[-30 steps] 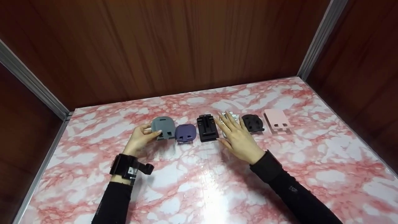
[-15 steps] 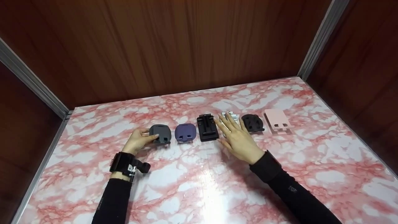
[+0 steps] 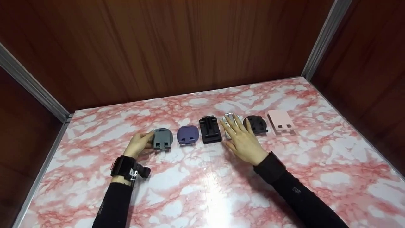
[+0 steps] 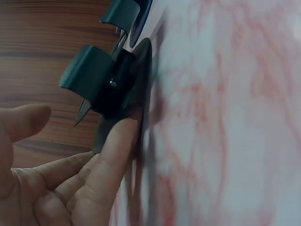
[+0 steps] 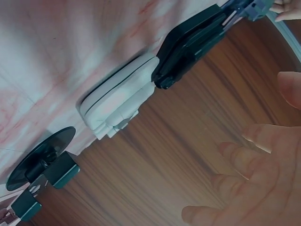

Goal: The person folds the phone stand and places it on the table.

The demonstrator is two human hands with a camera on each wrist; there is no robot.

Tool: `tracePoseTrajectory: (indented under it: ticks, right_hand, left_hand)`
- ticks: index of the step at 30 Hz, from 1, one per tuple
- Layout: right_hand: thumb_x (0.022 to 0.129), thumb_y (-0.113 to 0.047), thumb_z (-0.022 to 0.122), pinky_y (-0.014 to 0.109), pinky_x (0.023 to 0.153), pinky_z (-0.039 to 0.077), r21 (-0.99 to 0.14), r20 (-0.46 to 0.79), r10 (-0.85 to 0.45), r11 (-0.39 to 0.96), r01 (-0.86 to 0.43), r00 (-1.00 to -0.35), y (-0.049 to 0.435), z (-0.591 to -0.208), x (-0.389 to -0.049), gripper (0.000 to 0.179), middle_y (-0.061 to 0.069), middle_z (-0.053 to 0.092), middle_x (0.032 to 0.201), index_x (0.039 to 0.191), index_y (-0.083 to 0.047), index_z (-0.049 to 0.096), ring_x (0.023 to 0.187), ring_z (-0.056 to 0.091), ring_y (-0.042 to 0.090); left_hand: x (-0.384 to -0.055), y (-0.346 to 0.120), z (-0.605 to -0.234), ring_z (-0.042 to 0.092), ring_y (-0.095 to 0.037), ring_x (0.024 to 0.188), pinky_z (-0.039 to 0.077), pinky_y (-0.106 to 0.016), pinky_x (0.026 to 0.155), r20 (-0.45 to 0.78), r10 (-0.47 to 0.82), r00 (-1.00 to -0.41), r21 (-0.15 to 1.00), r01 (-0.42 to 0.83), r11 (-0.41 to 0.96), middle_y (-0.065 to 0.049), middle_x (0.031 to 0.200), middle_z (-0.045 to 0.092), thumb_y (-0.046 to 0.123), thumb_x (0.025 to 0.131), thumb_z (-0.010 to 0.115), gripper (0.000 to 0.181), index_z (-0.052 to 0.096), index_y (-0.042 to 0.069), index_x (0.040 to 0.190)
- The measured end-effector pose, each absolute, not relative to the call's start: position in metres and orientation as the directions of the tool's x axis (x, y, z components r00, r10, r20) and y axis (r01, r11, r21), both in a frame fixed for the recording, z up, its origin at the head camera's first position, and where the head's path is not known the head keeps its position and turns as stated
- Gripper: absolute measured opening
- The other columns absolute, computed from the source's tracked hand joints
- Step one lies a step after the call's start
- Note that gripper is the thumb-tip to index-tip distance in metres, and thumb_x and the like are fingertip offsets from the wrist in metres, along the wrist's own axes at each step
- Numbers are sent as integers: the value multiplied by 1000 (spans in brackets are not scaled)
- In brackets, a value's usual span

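Note:
A grey-green folding phone stand [image 3: 163, 137] sits at the left end of a row on the table. My left hand [image 3: 137, 144] is at its left side. In the left wrist view, the fingertips touch the edge of its base while the thumb [image 4: 30, 121] is held apart from it. My right hand [image 3: 245, 144] hovers with fingers spread over a white phone stand [image 5: 117, 96], partly covering it in the head view. The right wrist view shows a gap between that palm and the stand. Right of the grey-green stand is a purple phone stand [image 3: 188, 134].
A black rectangular phone stand [image 3: 210, 129] lies mid-row. Past the white one come a round black phone stand [image 3: 255, 123] and a pink phone stand [image 3: 280, 118]. The marbled red-and-white table [image 3: 183, 190] meets brown wood-grain panels [image 3: 190, 47] at the back and sides.
The grey-green stand, earlier pinched and tilted beside the purple one, has come left and nearer the person. My left thumb has come off its front. The right hand has stayed in place.

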State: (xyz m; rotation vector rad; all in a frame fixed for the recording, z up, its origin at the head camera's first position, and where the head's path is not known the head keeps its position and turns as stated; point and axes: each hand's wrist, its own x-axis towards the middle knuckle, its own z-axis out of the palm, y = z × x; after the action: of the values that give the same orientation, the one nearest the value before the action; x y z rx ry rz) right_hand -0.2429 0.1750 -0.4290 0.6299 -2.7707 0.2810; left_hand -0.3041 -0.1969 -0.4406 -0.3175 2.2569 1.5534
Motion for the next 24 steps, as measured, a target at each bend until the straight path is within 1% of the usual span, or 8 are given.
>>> tracePoseTrajectory:
  ticks: [2,4,7,9,12,15,21,24]
  right_hand:
    - [93,-35,52,63,112,6,-134,315,-385,887,-442,-868,175,-430,-243,67,7,14,155,148,-19,16,144,10,31]
    - [93,-34,52,63,112,6,-145,316,-380,886,-440,-870,175,-430,-243,67,7,15,155,148,-19,18,143,11,31]
    - [93,-34,52,63,112,6,-163,310,-370,887,-433,-876,175,-430,-244,66,6,15,155,148,-19,18,144,9,30]
    - [94,-35,51,63,112,6,-171,305,-367,887,-429,-879,175,-430,-245,65,7,14,155,148,-19,19,144,8,30]
    - [94,-36,51,64,112,6,-166,301,-363,890,-424,-882,176,-431,-246,65,7,14,155,148,-18,20,144,9,31]
    - [94,-36,50,64,111,6,-157,297,-364,894,-421,-883,176,-432,-246,64,7,14,155,148,-17,21,143,11,32]
    - [94,-36,49,64,112,4,-160,276,-358,898,-410,-892,178,-432,-246,64,8,14,155,148,-18,19,143,9,33]
    - [94,-37,49,64,112,4,-162,275,-352,900,-404,-895,179,-432,-246,64,8,14,155,148,-18,19,143,10,34]
  left_hand:
    - [-303,-198,-439,61,-23,97,54,-36,79,-449,17,-893,835,-413,363,-19,131,45,57,90,45,74,28,8,142]
    - [-303,-198,-437,59,-27,103,54,-38,80,-461,6,-888,829,-428,361,-20,131,45,59,89,43,76,27,8,143]
    - [-304,-198,-433,57,-29,107,54,-40,79,-443,-12,-897,831,-415,370,-17,129,47,58,91,42,71,32,8,140]
    - [-305,-198,-431,58,-29,105,54,-39,80,-403,-15,-915,834,-374,406,-18,128,50,54,93,39,65,37,6,137]
    - [-307,-197,-429,63,-26,97,54,-35,79,-322,-26,-946,821,-293,490,-19,123,56,50,95,37,60,47,3,131]
    - [-308,-198,-428,66,-24,90,55,-32,74,-271,-41,-962,785,-245,569,-19,117,61,53,94,36,62,51,3,128]
    - [-306,-199,-427,67,-24,89,54,-27,63,-235,-41,-971,754,-209,622,-20,118,61,59,92,36,68,53,3,127]
    - [-303,-199,-426,68,-24,86,51,-27,58,-183,-51,-982,701,-167,694,-19,110,65,60,92,34,68,59,2,118]
